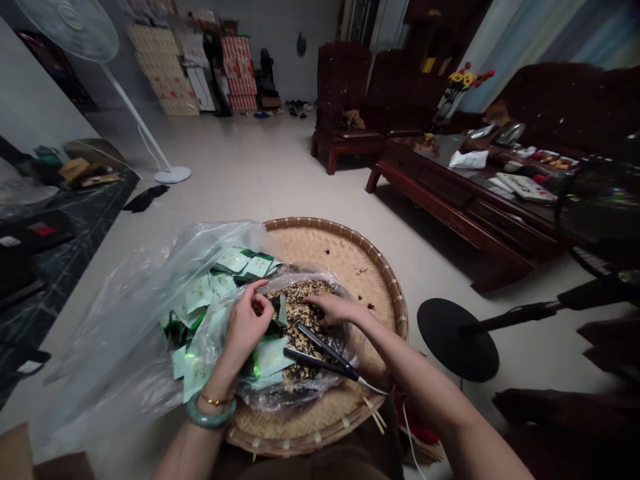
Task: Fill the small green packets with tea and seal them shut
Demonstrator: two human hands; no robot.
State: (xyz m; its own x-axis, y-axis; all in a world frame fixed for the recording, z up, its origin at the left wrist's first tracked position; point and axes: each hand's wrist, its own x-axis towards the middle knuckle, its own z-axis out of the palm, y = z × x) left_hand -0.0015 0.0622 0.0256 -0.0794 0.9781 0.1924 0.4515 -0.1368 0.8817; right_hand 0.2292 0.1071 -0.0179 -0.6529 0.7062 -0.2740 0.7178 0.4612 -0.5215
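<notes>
My left fingers (257, 301) curl inward, though I cannot tell whether they pinch anything. My right fingers (325, 308) lie loosely curved on a dark seed mix (300, 313) inside a clear plastic bag (295, 393), just above black-handled scissors (320, 357), beside pale green sachets (270, 357), on a round bamboo tray (360, 280).

Rough woven bamboo on the round tray (345, 267); thin, glossy clear plastic on the bag (120, 347); smooth green sachets (270, 357) with a foil sheen; black-finished metal on the scissors (320, 353); polished dark wood on the coffee table (440, 187).
</notes>
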